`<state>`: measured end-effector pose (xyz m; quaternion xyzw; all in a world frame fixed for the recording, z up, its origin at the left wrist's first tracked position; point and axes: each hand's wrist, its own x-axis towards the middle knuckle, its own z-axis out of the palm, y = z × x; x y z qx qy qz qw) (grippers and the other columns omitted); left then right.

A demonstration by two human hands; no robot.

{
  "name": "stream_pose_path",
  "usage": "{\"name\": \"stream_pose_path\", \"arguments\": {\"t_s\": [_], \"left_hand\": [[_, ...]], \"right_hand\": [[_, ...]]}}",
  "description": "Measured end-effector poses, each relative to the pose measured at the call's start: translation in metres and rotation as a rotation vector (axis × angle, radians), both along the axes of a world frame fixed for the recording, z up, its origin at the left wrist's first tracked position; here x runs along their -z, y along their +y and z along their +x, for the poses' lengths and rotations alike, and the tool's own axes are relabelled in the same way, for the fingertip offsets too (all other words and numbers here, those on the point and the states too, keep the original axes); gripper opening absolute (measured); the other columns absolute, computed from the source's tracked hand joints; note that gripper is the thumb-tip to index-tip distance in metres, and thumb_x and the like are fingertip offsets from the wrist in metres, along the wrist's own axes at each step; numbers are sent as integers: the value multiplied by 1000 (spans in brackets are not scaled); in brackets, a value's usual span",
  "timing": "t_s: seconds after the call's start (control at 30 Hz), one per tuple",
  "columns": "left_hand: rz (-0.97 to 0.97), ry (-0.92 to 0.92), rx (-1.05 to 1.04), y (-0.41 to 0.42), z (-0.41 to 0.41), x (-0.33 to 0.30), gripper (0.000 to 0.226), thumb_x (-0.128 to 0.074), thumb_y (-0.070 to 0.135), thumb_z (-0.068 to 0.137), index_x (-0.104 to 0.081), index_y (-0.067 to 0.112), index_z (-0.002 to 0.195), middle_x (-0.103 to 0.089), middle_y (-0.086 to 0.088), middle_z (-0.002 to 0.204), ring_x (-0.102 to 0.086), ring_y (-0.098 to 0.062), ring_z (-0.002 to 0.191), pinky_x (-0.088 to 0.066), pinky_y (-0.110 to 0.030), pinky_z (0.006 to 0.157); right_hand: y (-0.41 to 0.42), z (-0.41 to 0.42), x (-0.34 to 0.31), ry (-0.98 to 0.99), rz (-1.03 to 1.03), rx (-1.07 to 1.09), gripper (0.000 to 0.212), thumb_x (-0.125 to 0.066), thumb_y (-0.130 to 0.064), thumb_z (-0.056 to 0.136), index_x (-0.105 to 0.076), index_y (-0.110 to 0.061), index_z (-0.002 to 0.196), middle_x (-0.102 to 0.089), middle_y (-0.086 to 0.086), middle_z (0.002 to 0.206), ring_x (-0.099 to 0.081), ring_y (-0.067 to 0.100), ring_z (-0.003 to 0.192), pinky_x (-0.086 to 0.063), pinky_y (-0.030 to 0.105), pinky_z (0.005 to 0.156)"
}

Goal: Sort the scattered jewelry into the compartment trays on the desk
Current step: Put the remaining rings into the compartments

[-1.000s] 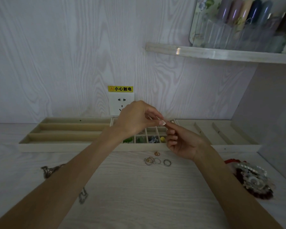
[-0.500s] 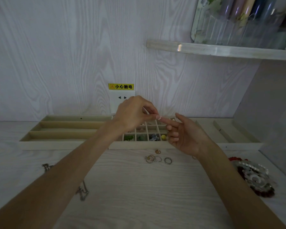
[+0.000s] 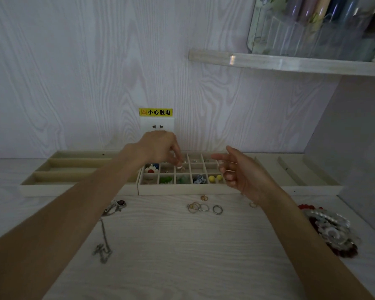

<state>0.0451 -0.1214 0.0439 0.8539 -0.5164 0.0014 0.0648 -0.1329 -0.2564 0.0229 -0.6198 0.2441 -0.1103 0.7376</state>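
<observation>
Jewelry lying in two places: some already in the small-compartment tray [image 3: 188, 190] at the back of the desk [image 3: 182, 256], the rest loose on the wood in front of it. Left hand [image 3: 158, 149] reaching over the middle of that tray, fingers curled downward with the tips together at a small pale piece [image 3: 180, 167] just above or in a middle-row cell; too small to tell whether pinched or already let go. Right hand [image 3: 245, 172] hovering palm-inward at the tray's right end, fingers loosely bent, apparently holding nothing. Cluster of rings [image 3: 204, 206] directly below, nearer the body, between the two forearms and a little closer to the right hand; probably the next pick, calling for a drop of the wrist toward the near edge. One more ring [image 3: 253, 205] just beside the right wrist. Chain necklace [image 3: 105, 234] with its long axis running toward the body, partly under the left forearm, so nearer the left hand. Bead bracelets [image 3: 331, 230] heaped at the far right. Long-slot tray [image 3: 52, 187] on the left and another tray [image 3: 312, 187] on the right, no jewelry visible in either. Pale wood-grain desk and wall, a socket [image 3: 157, 125] with a yellow warning label behind, a shelf [image 3: 290, 62] above right, light dim.
</observation>
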Motion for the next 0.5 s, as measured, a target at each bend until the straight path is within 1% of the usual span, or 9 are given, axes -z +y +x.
{"name": "stream_pose_path", "arguments": {"t_s": [0.07,0.2,0.37,0.5], "left_hand": [[29,-5,-4,-2,1,5,20,-71,48,78,-74,36,94,-44,23,70,-44,-4,75,-31,-25,58],[43,-10,2,-5,2,11,21,-69,48,79,-74,37,97,-46,25,70,-49,-4,77,-33,-24,61],[49,23,-29,-8,4,13,20,-69,45,81,-74,35,97,-51,23,70,-49,-3,73,-34,-23,57],[84,41,-54,-10,4,13,24,-70,48,79,-74,34,98,-60,20,77,-54,-4,76,-39,-23,63]], "right_hand": [[-3,0,1,-6,-14,23,37,-40,-37,98,-68,-13,95,-52,-2,55,-40,5,39,-32,16,37],[-6,0,2,-15,-50,55,35,-38,-31,99,-68,-14,94,-52,-2,56,-40,6,42,-32,17,41],[-5,-1,0,-27,-64,88,34,-36,-24,100,-67,-14,91,-50,-4,51,-38,5,40,-31,16,38],[-6,-2,-1,-27,-64,97,33,-37,-23,99,-68,-13,93,-49,-5,50,-38,5,40,-31,16,37]]}}
